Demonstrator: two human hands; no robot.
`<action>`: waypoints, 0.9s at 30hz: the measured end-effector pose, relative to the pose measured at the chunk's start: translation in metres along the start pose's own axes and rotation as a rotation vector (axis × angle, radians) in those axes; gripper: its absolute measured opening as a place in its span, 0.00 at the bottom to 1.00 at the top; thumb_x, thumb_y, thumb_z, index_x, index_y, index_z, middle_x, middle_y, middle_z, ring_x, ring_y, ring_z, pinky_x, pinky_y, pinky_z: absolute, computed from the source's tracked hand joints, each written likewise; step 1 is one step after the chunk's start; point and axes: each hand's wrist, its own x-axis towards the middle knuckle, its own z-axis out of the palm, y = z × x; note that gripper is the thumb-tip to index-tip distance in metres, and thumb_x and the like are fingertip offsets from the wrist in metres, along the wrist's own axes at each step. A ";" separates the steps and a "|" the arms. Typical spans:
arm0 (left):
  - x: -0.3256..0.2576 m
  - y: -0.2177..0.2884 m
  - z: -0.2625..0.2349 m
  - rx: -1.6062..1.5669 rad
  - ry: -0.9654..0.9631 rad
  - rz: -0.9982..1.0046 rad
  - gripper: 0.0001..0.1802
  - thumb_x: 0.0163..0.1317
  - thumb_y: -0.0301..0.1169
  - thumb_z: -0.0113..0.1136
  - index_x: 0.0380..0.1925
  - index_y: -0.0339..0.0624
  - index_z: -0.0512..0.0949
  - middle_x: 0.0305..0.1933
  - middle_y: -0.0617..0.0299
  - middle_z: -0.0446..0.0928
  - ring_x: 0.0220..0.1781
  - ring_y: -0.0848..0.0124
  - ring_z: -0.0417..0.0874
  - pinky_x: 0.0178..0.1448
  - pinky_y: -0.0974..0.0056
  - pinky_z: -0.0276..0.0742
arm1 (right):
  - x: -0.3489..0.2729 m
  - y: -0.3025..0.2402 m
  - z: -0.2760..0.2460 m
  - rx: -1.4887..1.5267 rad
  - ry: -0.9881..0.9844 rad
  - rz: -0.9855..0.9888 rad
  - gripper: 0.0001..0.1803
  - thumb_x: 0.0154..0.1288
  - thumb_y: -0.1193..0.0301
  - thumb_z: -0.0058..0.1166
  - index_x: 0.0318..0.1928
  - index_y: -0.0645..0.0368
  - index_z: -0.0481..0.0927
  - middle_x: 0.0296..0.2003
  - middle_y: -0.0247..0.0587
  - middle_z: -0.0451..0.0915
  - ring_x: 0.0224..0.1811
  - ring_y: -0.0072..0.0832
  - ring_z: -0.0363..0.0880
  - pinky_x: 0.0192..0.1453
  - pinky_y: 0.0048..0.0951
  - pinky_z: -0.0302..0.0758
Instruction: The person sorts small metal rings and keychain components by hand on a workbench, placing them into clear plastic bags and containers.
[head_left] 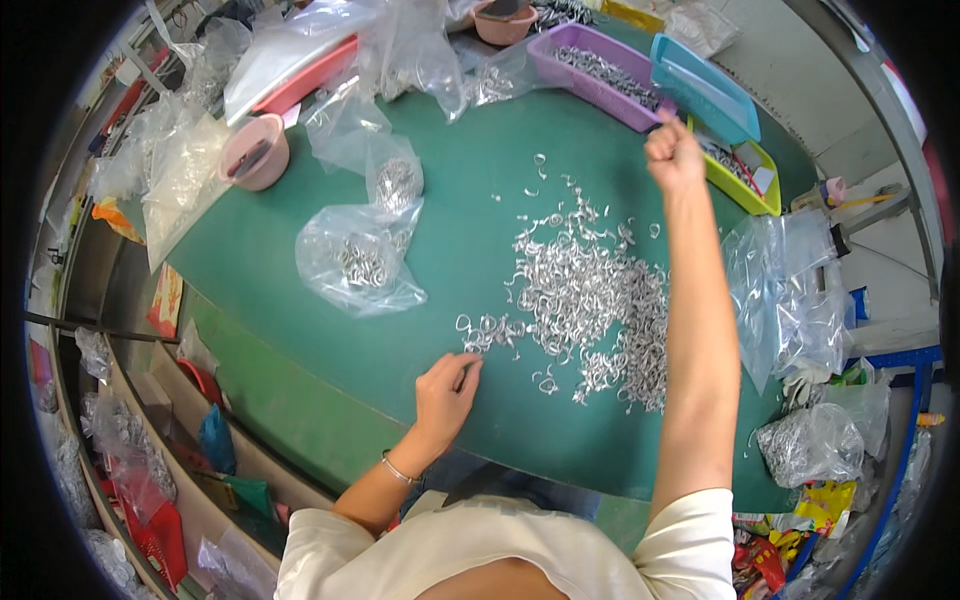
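My left hand [447, 393] is near the front edge of the green table, its fingers pinched together; what they hold, if anything, is too small to make out. Just beyond its fingertips lies a small cluster of silvery metal rings [487, 332]. A large loose heap of similar small metal pieces [575, 285] spreads to the right of it. With my arm stretched far forward, my right hand [676, 152] is closed at the near right corner of a purple plastic tray [598, 92] filled with grey metal pieces. Whether it grips the rim or a small piece is hidden.
A blue tray [715, 85] and a yellow-green tray [755, 195] stand beside the purple one. Clear bags with metal pieces [362, 262] lie left of the heap. A pink bowl [254, 153] sits at the far left. Plastic bags [790, 290] hang over the right edge.
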 end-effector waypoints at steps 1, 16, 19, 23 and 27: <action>0.003 -0.006 -0.006 0.006 0.012 -0.006 0.07 0.64 0.28 0.53 0.35 0.42 0.81 0.17 0.70 0.65 0.16 0.74 0.63 0.21 0.71 0.62 | 0.000 0.022 0.006 0.080 0.080 0.032 0.19 0.73 0.63 0.35 0.55 0.66 0.63 0.15 0.25 0.48 0.15 0.16 0.48 0.18 0.19 0.49; 0.015 0.037 0.026 -1.988 -0.206 -1.116 0.20 0.66 0.32 0.40 0.53 0.29 0.68 0.56 0.48 0.70 0.61 0.60 0.69 0.68 0.56 0.61 | -0.296 0.116 0.030 -0.567 -0.204 0.056 0.12 0.72 0.71 0.35 0.45 0.62 0.72 0.33 0.36 0.67 0.37 0.20 0.66 0.46 0.24 0.67; 0.009 0.049 0.041 -2.058 -0.283 -1.034 0.20 0.67 0.33 0.38 0.52 0.31 0.69 0.56 0.50 0.71 0.62 0.61 0.68 0.68 0.57 0.61 | -0.309 0.127 0.026 -1.248 -0.365 -0.473 0.13 0.68 0.72 0.38 0.46 0.65 0.73 0.44 0.48 0.70 0.49 0.32 0.67 0.55 0.34 0.64; 0.014 0.070 0.045 -1.887 -0.147 -1.170 0.22 0.70 0.39 0.36 0.53 0.33 0.69 0.59 0.51 0.69 0.65 0.61 0.65 0.69 0.55 0.58 | -0.322 0.135 0.011 -0.998 -0.109 -0.743 0.13 0.68 0.72 0.39 0.47 0.68 0.71 0.47 0.49 0.69 0.52 0.33 0.67 0.59 0.36 0.62; 0.008 0.081 0.052 -1.562 -0.262 -0.463 0.25 0.72 0.41 0.33 0.54 0.33 0.69 0.61 0.52 0.68 0.65 0.61 0.65 0.70 0.56 0.56 | -0.321 0.140 0.013 -0.024 0.209 -0.240 0.22 0.73 0.65 0.31 0.60 0.67 0.62 0.54 0.49 0.67 0.60 0.37 0.63 0.65 0.39 0.59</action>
